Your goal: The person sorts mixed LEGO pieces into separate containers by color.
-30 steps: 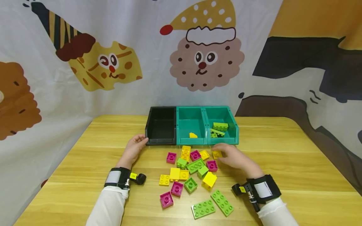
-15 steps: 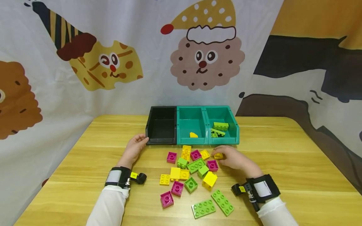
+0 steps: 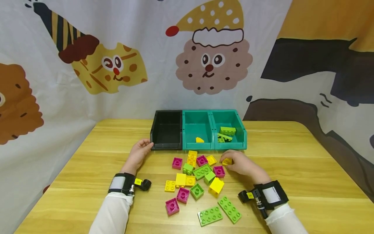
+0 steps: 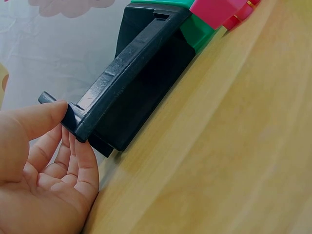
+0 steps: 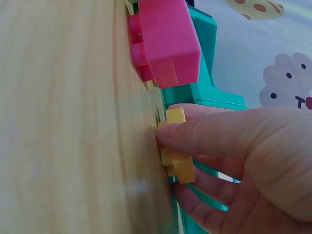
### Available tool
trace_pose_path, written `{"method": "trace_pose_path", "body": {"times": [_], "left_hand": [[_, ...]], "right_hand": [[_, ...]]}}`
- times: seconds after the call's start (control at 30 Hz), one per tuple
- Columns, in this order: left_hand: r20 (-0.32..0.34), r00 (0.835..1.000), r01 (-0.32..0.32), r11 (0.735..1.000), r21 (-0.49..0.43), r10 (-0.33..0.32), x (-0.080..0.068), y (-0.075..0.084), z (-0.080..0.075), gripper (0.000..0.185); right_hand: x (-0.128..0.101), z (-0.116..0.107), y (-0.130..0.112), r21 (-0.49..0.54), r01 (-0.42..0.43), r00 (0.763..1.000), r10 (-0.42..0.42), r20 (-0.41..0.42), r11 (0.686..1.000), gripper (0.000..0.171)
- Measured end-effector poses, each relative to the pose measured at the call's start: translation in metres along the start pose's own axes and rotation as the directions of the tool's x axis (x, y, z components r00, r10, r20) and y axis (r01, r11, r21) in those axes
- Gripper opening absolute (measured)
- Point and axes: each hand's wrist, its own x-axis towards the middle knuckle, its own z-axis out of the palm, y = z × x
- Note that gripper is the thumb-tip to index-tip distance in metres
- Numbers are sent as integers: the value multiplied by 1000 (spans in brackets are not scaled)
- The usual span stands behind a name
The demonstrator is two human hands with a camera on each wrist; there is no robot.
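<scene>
My left hand (image 3: 138, 154) holds the front left corner of the black bin (image 4: 136, 73), its thumb on the rim and its fingers bent beneath and beside it. In the right wrist view, my right hand (image 5: 234, 151) pinches a yellow toy brick (image 5: 183, 165) between thumb and fingers, close over the tabletop. That hand is in front of the right teal bin (image 3: 230, 145). A pink brick (image 5: 170, 44) lies near it, studs down. The right fingers partly cover the yellow brick in the head view.
A middle teal bin (image 3: 197, 117) has a yellow brick (image 3: 199, 140) inside; several green bricks (image 3: 227, 131) lie in the right one. Loose pink, yellow and green bricks spread over the wooden table (image 3: 87, 169) before the bins. A printed cloth (image 3: 157, 65) hangs behind.
The right fingers have come round the yellow brick, which has shifted slightly to the right and towards me. The left hand stays at the black bin.
</scene>
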Motion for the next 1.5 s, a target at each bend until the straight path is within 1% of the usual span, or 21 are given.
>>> {"method": "trace_pose_path", "body": {"times": [0.17,0.27,0.33,0.43,0.5,0.67,0.83,1.03,1.1,1.3,1.4,1.5], "left_hand": [[6,1000,19,1000,-6,-19,1,0,-2,19],[17,999,27,1000,-6,-27,-5,8,-1,18],[20,1000,19,1000,0,-19,-6,7,0,19],[15,1000,-2,1000,17,1,-5,5,0,19],[8,1000,-14,1000,24,14,0,-2,-1,20],[-3,1000,-24,1000,13,24,1,-3,0,18],[-2,1000,-21,1000,-3,21,1,-3,1,17],[-3,1000,-24,1000,-2,24,0,-3,0,16],[-1,1000,-26,1000,0,26,0,-3,0,15],[5,1000,-19,1000,-4,19,1,-4,0,15],[0,1000,-19,1000,0,19,1,-4,0,16],[-5,1000,-19,1000,2,19,1,-4,0,17]], "right_hand": [[1,3,1,0,-2,1000,2,-2,1000,19],[1,4,2,-1,-3,1000,3,0,1000,19],[1,4,3,-1,-4,1000,4,0,1000,19],[1,2,4,5,2,1000,-2,-5,1000,18],[1,0,3,13,7,1000,-6,-16,1000,17],[0,-2,1,19,-2,999,3,-47,1000,17],[2,-6,-3,16,-10,999,10,-50,1000,18],[11,-16,-12,-6,40,997,-40,-71,999,20],[14,-19,-16,-4,41,997,-41,-67,999,21],[27,-28,-29,55,59,998,-58,-30,997,24],[37,-33,-34,85,49,998,-45,-38,995,23],[49,-36,-40,125,-2,998,10,-59,992,22]]}}
